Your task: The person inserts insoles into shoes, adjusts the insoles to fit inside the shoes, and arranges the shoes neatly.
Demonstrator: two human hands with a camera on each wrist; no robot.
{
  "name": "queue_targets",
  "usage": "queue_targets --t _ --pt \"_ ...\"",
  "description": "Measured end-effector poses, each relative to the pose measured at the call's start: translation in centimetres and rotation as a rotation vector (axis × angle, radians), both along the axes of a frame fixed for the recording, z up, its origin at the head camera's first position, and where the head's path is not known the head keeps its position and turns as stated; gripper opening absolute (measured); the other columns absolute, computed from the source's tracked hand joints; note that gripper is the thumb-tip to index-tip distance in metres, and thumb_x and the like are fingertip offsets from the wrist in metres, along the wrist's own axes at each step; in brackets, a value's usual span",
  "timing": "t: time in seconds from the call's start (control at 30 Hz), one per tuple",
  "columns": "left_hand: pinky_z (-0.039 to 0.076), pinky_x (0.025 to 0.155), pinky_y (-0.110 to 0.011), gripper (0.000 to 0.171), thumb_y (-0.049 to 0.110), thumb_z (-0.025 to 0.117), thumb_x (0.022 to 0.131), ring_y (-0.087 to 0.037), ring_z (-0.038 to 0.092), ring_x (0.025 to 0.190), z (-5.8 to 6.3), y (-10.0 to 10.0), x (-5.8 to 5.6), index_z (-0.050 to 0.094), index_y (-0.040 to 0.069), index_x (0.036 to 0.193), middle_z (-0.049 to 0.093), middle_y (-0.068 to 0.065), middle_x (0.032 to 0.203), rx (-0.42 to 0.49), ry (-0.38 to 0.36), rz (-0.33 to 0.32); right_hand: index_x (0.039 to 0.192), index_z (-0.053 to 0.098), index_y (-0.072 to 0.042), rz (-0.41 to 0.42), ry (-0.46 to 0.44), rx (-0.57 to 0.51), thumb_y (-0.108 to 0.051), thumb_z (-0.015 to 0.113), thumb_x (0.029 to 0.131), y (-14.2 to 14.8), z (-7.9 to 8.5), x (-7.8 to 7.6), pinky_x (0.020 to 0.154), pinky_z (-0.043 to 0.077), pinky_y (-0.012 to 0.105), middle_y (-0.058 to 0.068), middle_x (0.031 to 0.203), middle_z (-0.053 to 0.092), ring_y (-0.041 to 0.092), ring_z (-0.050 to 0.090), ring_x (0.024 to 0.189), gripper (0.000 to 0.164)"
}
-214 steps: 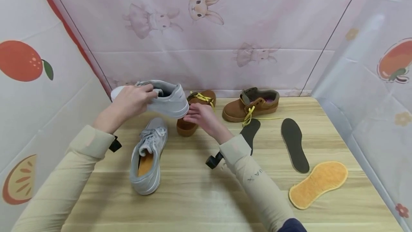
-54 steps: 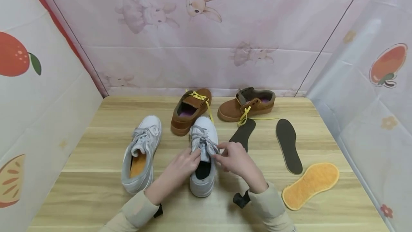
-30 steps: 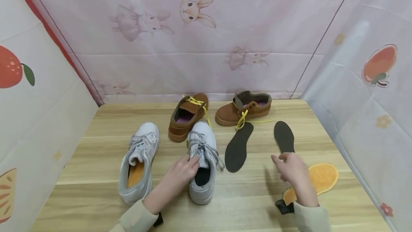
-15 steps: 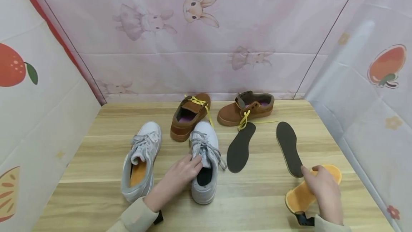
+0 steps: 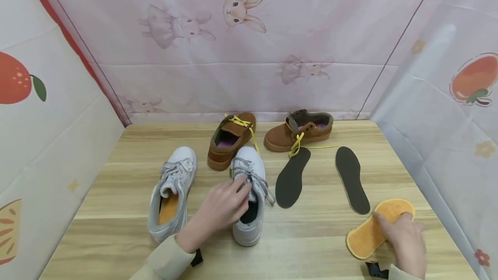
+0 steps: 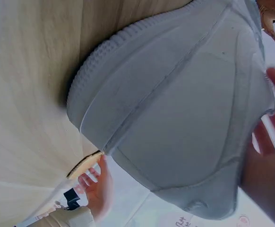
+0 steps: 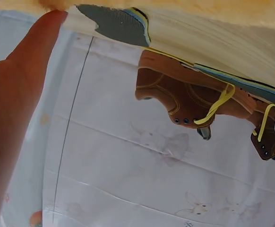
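My left hand is at the opening of a white sneaker with grey laces, pinching its tongue; a dark interior shows behind the fingers. In the left wrist view the sneaker's side fills the middle, with the fingers at its opening. On the right, my right hand grips a fuzzy orange insole across its middle, thumb on the near edge. In the right wrist view the thumb meets the insole's edge. Another white sneaker stands left, an orange insole inside.
Two brown shoes with yellow laces, the left one and the right one, stand at the back. Two dark insoles, one nearer and one farther right, lie between sneaker and orange insole. Patterned cloth walls surround the table.
The second white sneaker was lowered to the table beside the first. My right hand left its laces and moved right to the orange insole; my left hand stayed at the tongue, shifting slightly forward.
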State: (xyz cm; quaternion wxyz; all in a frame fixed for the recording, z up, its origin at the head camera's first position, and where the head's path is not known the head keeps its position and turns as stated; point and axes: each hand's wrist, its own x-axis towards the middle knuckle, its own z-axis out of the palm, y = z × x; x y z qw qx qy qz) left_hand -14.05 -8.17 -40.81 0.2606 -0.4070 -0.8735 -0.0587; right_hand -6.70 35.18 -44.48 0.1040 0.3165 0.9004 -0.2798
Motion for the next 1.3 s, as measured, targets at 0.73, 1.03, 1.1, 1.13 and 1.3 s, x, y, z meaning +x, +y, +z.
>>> queue_targets --t 0.73,1.03,1.1,1.13,1.3 --pt "0.048 0.053 -0.032 0.030 0.018 0.074 0.072 -0.022 0.060 0.071 0.8 1.9 -1.2 0.064 0.003 0.096 0.061 -0.009 0.091 -0.049 -0.117 0.201 0.122 0.020 0.016 -0.022 0.005 -0.041 -0.051 0.069 0.073 -0.6 -0.4 0.0 0.052 0.042 0.039 0.034 0.098 0.017 0.040 0.046 0.066 0.096" --pt "0.044 0.047 -0.031 0.013 0.013 0.071 0.077 -0.020 0.059 0.059 0.9 1.7 -1.3 0.060 0.007 0.080 0.062 -0.003 0.078 0.065 -0.213 0.176 0.133 0.014 0.013 0.032 0.005 -0.074 -0.049 0.069 0.075 -0.2 -0.4 0.2 0.063 0.045 0.051 0.038 0.106 0.014 0.045 0.048 0.076 0.101" --pt "0.041 0.045 -0.031 0.014 0.013 0.070 0.078 -0.019 0.056 0.054 0.9 1.6 -1.4 0.057 0.010 0.076 0.058 0.000 0.070 0.098 -0.243 0.183 0.138 0.013 0.009 0.038 0.010 -0.087 -0.047 0.069 0.075 -0.1 -0.4 0.3 0.069 0.044 0.055 0.042 0.111 0.010 0.049 0.047 0.081 0.101" --pt "0.040 0.044 -0.032 0.015 0.013 0.070 0.078 -0.019 0.055 0.053 0.9 1.6 -1.5 0.056 0.011 0.075 0.056 0.001 0.066 0.112 -0.258 0.190 0.139 0.013 0.008 0.034 0.010 -0.088 -0.046 0.069 0.075 -0.1 -0.4 0.3 0.071 0.044 0.057 0.044 0.113 0.009 0.050 0.046 0.083 0.101" --pt "0.034 0.042 -0.031 0.017 0.015 0.069 0.080 -0.014 0.046 0.046 1.4 1.6 -1.7 0.054 0.013 0.072 0.044 0.005 0.053 0.162 -0.332 0.232 0.140 0.015 0.006 0.049 -0.010 -0.091 -0.045 0.068 0.076 -0.1 -0.3 0.5 0.076 0.042 0.063 0.050 0.115 0.006 0.055 0.041 0.090 0.097"
